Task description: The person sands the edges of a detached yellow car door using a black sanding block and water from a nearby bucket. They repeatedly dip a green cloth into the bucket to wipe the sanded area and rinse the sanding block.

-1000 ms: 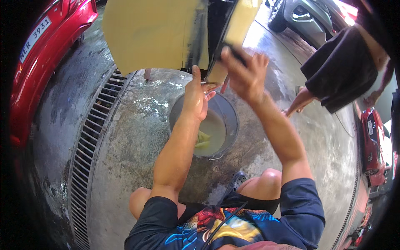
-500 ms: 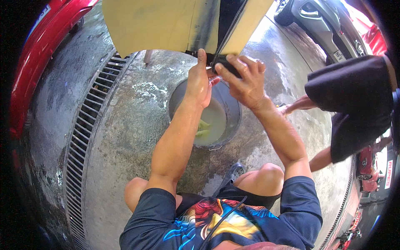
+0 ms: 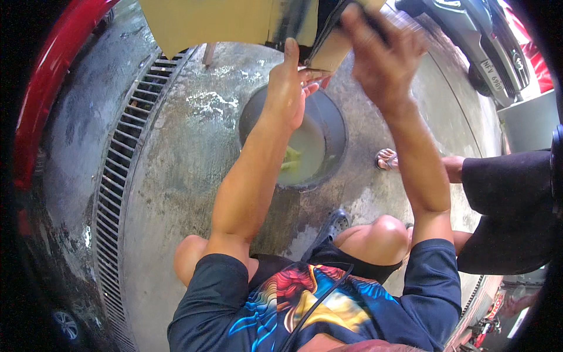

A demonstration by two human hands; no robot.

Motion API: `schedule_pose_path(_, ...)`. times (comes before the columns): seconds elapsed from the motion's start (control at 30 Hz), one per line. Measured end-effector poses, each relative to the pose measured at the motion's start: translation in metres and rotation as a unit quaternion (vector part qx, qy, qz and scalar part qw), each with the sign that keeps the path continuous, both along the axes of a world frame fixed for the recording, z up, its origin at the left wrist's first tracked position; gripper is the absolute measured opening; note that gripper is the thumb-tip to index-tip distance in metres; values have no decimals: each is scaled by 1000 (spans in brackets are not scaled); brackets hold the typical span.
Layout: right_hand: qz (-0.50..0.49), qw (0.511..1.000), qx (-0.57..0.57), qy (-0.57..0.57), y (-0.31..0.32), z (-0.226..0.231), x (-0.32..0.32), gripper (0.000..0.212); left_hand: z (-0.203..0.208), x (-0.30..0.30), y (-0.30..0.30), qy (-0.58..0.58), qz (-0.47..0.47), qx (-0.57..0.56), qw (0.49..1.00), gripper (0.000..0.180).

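A cream-yellow painted panel (image 3: 205, 23), with a dark smudged strip and a black gap near its right part, hangs over the floor at the top. Gripping its lower corner is my left hand (image 3: 287, 91), thumb up against the face and fingers curled beneath the edge. My right hand (image 3: 384, 61) is smeared by motion at the panel's right section, pressed around what looks like a black pad, mostly hidden by the fingers. Below the panel stands a dark round bucket (image 3: 335, 126) of cloudy water, with a yellow-green cloth (image 3: 290, 161) in it.
A long metal drain grate (image 3: 117, 176) runs along the wet concrete on the left, beside a red car (image 3: 44, 88). At the upper right stands a grey car (image 3: 469, 41). Another person's legs in dark shorts (image 3: 510, 205) and a sandalled foot (image 3: 387, 159) are close on the right.
My right hand has swept up and right along the panel with the black pad. My left hand keeps hold of the lower corner. The person on the right has shifted position.
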State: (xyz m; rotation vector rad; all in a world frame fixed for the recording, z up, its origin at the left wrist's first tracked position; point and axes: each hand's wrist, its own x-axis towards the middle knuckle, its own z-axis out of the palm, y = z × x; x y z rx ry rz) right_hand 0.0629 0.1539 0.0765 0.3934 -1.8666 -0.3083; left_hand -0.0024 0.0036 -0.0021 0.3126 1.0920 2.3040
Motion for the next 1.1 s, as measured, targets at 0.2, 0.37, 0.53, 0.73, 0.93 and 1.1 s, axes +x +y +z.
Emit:
schedule_pose_path(0.2,11,999,12,-38,-2,-36,5,56,2,0,-2,-35,20,-21,999,67)
schedule_pose_path(0.37,-20,999,-23,-25,2,-6,2,58,1,2,-3,-15,0,6,1000,64)
schedule_pose_path(0.53,30,998,18,-58,-10,-31,6,56,-4,-3,1,-56,21,7,998,61)
schedule_pose_path(0.73,-5,998,-52,-28,-7,19,-1,57,1,-1,-1,-39,1,3,999,64)
schedule_pose_path(0.93,43,997,-16,-60,-3,0,5,55,7,2,-2,-49,3,-2,999,66)
schedule_pose_path(1.1,-5,997,-64,-44,1,34,2,57,3,3,-1,-38,-9,18,999,64)
